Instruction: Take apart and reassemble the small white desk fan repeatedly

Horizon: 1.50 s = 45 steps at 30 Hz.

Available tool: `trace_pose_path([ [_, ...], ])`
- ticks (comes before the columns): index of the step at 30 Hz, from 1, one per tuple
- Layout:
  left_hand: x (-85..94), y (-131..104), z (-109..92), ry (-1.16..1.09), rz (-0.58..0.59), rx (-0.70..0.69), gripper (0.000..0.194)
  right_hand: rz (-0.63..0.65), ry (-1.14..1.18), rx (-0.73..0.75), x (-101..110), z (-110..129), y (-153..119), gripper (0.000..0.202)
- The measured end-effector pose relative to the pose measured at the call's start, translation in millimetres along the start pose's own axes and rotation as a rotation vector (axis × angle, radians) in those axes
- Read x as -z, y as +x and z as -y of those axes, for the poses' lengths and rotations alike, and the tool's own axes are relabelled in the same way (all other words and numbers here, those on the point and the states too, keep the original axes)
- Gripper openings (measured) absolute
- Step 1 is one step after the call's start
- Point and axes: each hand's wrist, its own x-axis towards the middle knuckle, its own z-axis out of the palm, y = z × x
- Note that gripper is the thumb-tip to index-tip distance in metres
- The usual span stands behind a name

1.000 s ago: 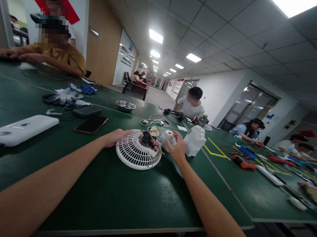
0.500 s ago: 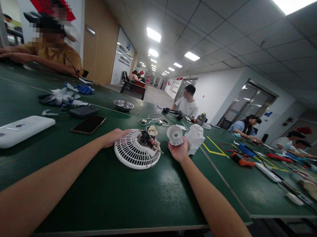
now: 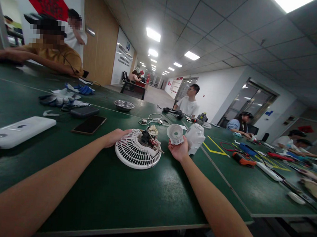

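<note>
The right grip (image 3: pixel 179 151) was closed on the cover (image 3: pixel 175 133), a small white cup with slots, holding it from below with its hollow inside turned toward the person. The left grip (image 3: pixel 116 136) touched the far left rim of the cage (image 3: pixel 136 156); its fingers went partly out of sight there, so I cannot tell whether they were clamped on the rim or only resting. The cage lay on the bench (image 3: pixel 115 201), and the motor (image 3: pixel 147 139) sat bare on top of it, with red wires (image 3: pixel 154 143) showing. In my judgement, the step in hand was handling the loose cover beside the opened fan, and maybe looking into it. A next move with the cover would call for a steady cage under the left grip and for care that nothing catches the wires. Just beside the right grip stood the white housing (image 3: pixel 196 138); whether they touched, I could not tell. Behind the motor lay a pale cable (image 3: pixel 157 120), and farther left were a phone (image 3: pixel 89 124), a metal bowl (image 3: pixel 123 106) and gloves (image 3: pixel 61 98). Well apart on the right lay an orange meter (image 3: pixel 243 159), and across the bench sat a co-worker (image 3: pixel 188 105).
</note>
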Motion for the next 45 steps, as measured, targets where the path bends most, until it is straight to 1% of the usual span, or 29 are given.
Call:
trace_pose_path([
  [6,2.8,0.7,0.0,0.013,0.025,-0.003,0.048,0.006,-0.009,0.008,-1.0,-0.3,-0.6,0.046],
  [14,2.6,1.0,-0.6,-0.008,0.018,0.019,0.046,0.014,-0.017,0.011,-3.3,-3.0,-1.8,0.049],
  [20,5.3,3.6,1.5,0.023,0.014,0.019,0.048,0.022,-0.033,0.016,-5.1,-3.4,-3.7,0.050],
  [25,6.5,8.4,4.7,0.045,0.025,-0.006,0.051,0.009,-0.047,0.025,-6.1,-3.2,-6.0,0.049],
  [26,6.7,10.0,4.8,0.086,0.005,-0.018,0.052,0.007,-0.051,0.026,-7.3,-3.6,-6.7,0.049],
  [27,7.0,11.8,4.7,0.160,-0.047,-0.040,0.053,0.005,-0.053,0.026,-9.2,-4.4,-7.6,0.049],
  [30,9.5,16.8,3.3,0.472,-0.318,-0.162,0.052,0.011,-0.043,0.027,-19.5,-9.4,-11.6,0.048],
  [31,10.5,18.0,3.0,0.552,-0.387,-0.202,0.051,0.022,-0.039,0.028,-24.2,-11.9,-13.5,0.048],
  [32,11.3,18.7,2.7,0.609,-0.421,-0.233,0.051,0.039,-0.038,0.027,-29.2,-14.5,-15.7,0.048],
  [33,11.9,19.0,2.7,0.645,-0.427,-0.255,0.051,0.059,-0.043,0.024,-34.1,-17.2,-18.2,0.047],
  [36,11.4,16.6,2.6,0.721,-0.386,-0.305,0.051,0.107,-0.072,0.029,-46.4,-23.8,-26.1,0.044],
  [40,6.6,7.8,-0.7,0.779,-0.380,-0.363,0.044,0.102,-0.132,0.099,-53.9,-28.5,-33.9,0.038],
  [43,1.9,0.0,-5.9,0.753,-0.360,-0.434,0.035,0.087,-0.173,0.173,-56.3,-31.7,-35.1,0.033],
  [45,-1.9,-5.2,-10.0,0.709,-0.328,-0.503,0.031,0.097,-0.193,0.226,-57.8,-34.4,-34.2,0.034],
])
